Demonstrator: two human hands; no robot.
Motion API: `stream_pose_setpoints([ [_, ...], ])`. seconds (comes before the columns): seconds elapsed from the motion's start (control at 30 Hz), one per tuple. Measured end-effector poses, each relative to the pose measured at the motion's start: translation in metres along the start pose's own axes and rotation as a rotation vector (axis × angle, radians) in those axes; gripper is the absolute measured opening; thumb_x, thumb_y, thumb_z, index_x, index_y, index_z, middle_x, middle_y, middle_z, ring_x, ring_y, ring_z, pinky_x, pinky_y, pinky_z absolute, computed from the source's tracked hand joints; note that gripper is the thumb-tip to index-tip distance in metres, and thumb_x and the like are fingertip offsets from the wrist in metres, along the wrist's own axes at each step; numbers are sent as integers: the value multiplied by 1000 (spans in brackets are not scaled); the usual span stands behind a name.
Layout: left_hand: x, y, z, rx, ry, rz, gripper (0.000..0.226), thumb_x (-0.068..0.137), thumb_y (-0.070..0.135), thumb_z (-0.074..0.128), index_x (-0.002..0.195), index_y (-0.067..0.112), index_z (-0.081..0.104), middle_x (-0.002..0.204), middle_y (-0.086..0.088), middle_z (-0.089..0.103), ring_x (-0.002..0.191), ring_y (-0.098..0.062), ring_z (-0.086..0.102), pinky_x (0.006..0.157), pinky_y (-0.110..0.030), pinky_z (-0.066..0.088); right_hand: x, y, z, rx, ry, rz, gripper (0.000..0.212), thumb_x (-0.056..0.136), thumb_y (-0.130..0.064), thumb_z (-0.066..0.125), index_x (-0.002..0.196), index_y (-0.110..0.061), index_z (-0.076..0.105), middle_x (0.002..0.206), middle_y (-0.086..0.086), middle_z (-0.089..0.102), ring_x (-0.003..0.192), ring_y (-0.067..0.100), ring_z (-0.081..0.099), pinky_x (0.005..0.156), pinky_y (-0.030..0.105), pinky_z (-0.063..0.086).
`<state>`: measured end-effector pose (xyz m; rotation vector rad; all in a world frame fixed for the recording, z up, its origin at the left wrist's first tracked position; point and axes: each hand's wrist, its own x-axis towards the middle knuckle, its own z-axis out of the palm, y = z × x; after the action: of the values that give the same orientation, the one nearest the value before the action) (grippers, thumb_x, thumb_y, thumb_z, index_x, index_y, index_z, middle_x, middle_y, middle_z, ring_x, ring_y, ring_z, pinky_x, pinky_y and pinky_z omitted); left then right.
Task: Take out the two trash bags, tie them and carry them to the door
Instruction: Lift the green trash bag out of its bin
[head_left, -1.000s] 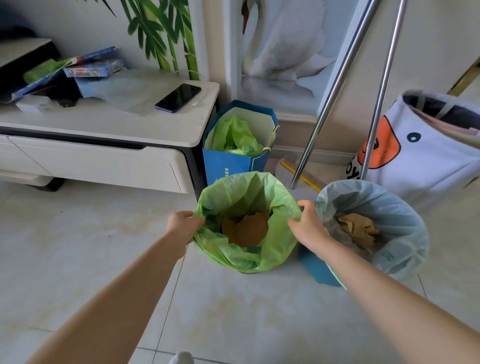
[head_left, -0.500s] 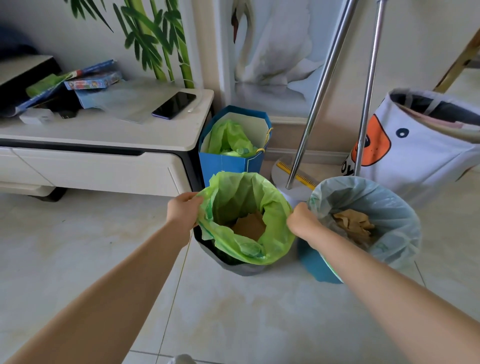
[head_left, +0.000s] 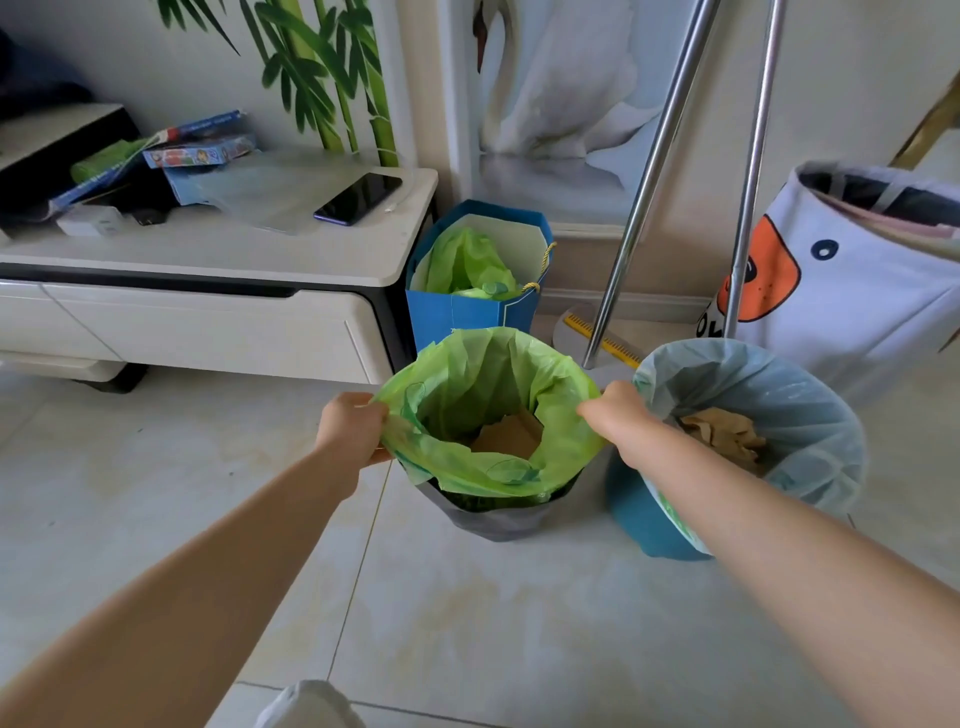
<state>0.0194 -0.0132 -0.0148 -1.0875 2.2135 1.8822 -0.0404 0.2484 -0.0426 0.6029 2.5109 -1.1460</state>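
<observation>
Left hand (head_left: 350, 428) grips the left edge of the green trash bag (head_left: 467, 374), with the fingers curled round the plastic. Right hand (head_left: 613, 410) grips the opposite, right edge of the same bag in the same manner. Both arms reach forward and down from the lower corners of the view.

The green trash bag stands in a dark bin (head_left: 498, 519) on the tiled floor (head_left: 467, 623). Its rim is pulled up clear of the bin's near rim, and the mouth is stretched open between the two hands. Brown paper (head_left: 511, 434) lies inside.

The second trash bag (head_left: 795, 405), pale blue-grey, lines a blue bin (head_left: 644, 525) just to the right, behind the right forearm. Its rim is folded over the bin's edge. Crumpled brown paper (head_left: 722, 431) lies inside.

Behind the green bag stands a blue paper bag (head_left: 467, 317) holding green plastic. A white worktop (head_left: 208, 254) to the left carries a phone (head_left: 358, 197) and boxes. Two metal poles (head_left: 649, 182) lean against the wall, and a white fabric basket (head_left: 857, 291) stands at right.
</observation>
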Motion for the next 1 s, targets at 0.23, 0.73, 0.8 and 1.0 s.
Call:
stream_pose_setpoints([
  [0.23, -4, 18, -1, -85, -73, 2, 16, 96, 17, 49, 92, 15, 64, 76, -11, 72, 69, -25, 70, 69, -38, 60, -25, -16, -12, 131, 103, -329, 50, 83, 2, 52, 131, -11, 54, 124, 7, 59, 108, 23, 56, 78, 25, 40],
  [0.73, -2, -11, -52, 361, -217, -53, 26, 89, 9, 56, 113, 19, 53, 90, -12, 69, 69, -28, 68, 63, -34, 58, -52, 25, -54, 121, -208, 20, 19, 95, -14, 45, 113, -9, 49, 88, 16, 62, 60, 25, 64, 49, 31, 58],
  [0.8, -1, -6, -43, 372, -196, -7, 18, 90, 6, 57, 107, 9, 62, 83, -14, 67, 63, -25, 65, 57, -31, 60, -55, 17, -54, 171, -228, -12, 17, 97, -11, 42, 111, -10, 51, 82, 15, 61, 58, 23, 62, 53, 31, 56],
  [1.0, 0, 41, -26, 78, 0, 167, 18, 90, -3, 51, 97, 2, 67, 95, -21, 66, 72, -29, 67, 53, -32, 60, -45, -28, -62, 299, 17, -153, 29, 92, -3, 43, 111, -8, 64, 78, 11, 63, 62, 21, 60, 66, 42, 58],
])
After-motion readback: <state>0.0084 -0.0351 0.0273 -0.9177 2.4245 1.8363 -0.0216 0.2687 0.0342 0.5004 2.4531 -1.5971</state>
